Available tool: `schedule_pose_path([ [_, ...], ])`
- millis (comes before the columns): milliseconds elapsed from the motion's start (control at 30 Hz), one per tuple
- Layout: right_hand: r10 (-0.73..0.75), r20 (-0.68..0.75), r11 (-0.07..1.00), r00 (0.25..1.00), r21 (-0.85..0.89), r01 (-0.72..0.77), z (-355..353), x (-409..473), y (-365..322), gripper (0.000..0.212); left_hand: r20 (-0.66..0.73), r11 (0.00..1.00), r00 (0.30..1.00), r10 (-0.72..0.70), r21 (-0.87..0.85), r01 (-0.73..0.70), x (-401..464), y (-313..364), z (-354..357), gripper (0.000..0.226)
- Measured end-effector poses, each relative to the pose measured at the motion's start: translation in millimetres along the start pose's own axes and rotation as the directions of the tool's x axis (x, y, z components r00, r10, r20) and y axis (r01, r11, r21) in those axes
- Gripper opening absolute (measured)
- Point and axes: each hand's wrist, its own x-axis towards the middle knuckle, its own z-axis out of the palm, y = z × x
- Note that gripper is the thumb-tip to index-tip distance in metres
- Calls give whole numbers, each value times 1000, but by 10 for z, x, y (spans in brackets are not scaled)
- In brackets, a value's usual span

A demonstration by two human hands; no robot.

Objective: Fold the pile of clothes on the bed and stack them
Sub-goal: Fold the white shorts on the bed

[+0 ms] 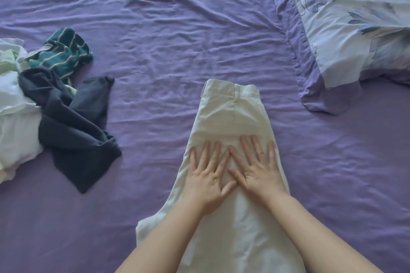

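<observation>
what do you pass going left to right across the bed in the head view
white clothes → striped teal garment → dark blue garment → left hand → right hand, both flat on the beige trousers → floral pillow

The cream trousers (230, 117) run off the bottom edge, so their leg ends are out of sight, and both forearms cover much of the lower cloth. The white garment (15, 122) in the pile is cut by the left edge. The floral pillow (355, 35) runs past the top and right edges. The bed sheet (166, 29) is cut off on all sides.
</observation>
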Motion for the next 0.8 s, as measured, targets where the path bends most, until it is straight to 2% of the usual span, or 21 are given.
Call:
schedule_pose_path([
  [133, 6, 4, 1000, 1000, 13, -6, -162, 478, 233, 66, -37, 999, 999, 21, 35, -19, 532, -120, -195, 69],
  [200, 30, 4, 995, 1000, 100, -30, -260, 682, 330, 71, -53, 998, 998, 31, 64, -27, 797, -171, -305, 66],
  [267, 75, -42, 967, 996, 249, -62, -387, 825, 371, 71, -133, 998, 989, -59, -43, 53, 1003, -190, -457, 69],
  [333, 215, -180, 884, 960, 455, -112, -521, 940, 391, 64, -216, 940, 942, -256, -283, 190, 1171, -179, -653, 65],
  [367, 307, -177, 808, 935, 567, -158, -581, 1004, 418, 67, -185, 851, 906, -381, -455, 264, 1246, -184, -752, 68],
  [433, 403, -26, 651, 915, 711, -266, -685, 1118, 486, 74, -11, 543, 832, -555, -762, 352, 1391, -242, -917, 78],
  [500, 423, 107, 563, 900, 748, -353, -797, 1182, 539, 77, 157, 284, 788, -595, -876, 389, 1476, -351, -988, 87],
  [567, 438, 150, 512, 886, 769, -383, -904, 1181, 562, 79, 265, 132, 784, -562, -907, 401, 1449, -422, -1076, 93],
  [600, 445, 155, 490, 882, 782, -385, -962, 1162, 557, 80, 290, 90, 793, -536, -914, 396, 1419, -430, -1137, 93],
  [633, 450, 153, 463, 880, 803, -376, -1015, 1143, 546, 81, 287, 86, 812, -509, -921, 380, 1382, -419, -1214, 91],
  [733, 433, 113, 384, 894, 875, -296, -1237, 1028, 477, 78, 181, 199, 884, -432, -936, 289, 1222, -364, -1460, 81],
  [800, 375, 71, 373, 924, 901, -221, -1388, 907, 432, 48, 149, 235, 925, -350, -942, 241, 1049, -335, -1649, 65],
])
